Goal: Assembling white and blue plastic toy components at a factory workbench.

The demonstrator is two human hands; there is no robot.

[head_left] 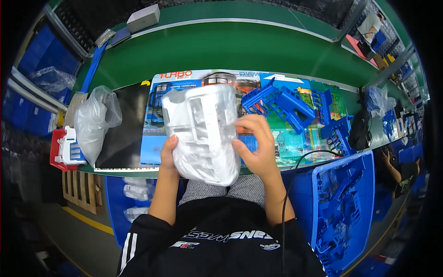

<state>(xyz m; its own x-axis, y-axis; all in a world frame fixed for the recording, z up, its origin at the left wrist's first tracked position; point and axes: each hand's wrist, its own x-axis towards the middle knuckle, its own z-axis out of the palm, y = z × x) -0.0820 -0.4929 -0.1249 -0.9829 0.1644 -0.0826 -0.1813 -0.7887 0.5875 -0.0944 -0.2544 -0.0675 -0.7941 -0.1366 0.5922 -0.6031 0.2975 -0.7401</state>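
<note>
A clear plastic bag with white moulded plastic frames inside is held up in front of me, above the table's near edge. My left hand grips its lower left side, thumb against the front and the other fingers hidden behind. On the right side, my right hand has its thumb and bent fingers at the bag's film; the pinch itself is partly hidden. Beyond that hand, several blue moulded plastic parts lie on printed sheets that cover the table.
A filled translucent bag stands at the left, beside a red and a white plastic part. At lower right is a blue bin of blue parts. A black cable runs past my right arm. Wrapped white parts lie below left.
</note>
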